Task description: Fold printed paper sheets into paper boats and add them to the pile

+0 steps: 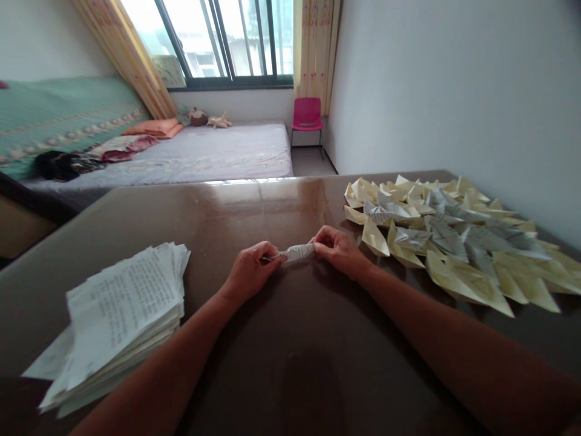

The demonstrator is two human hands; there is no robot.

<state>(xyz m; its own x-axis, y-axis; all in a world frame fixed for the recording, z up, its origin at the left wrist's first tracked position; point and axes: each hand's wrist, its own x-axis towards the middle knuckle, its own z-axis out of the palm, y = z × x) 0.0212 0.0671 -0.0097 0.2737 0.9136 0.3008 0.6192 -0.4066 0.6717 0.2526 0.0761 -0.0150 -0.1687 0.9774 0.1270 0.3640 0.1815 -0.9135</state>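
Observation:
A small folded piece of printed paper (299,251) is held just above the brown table (254,212), stretched between my two hands. My left hand (254,266) pinches its left end between thumb and fingers. At the other end, my right hand (338,249) grips it the same way. Many folded paper boats (458,275), cream and grey printed ones, crowd the table to the right of my right hand. To the left of my left forearm lies a thick, uneven stack of printed sheets (124,303).
Beyond the table's far edge is a bed (236,148) with pillows (152,127), clothes and soft toys on it. A pink chair (307,115) stands near the window (227,39). A white wall (445,85) runs along the right side.

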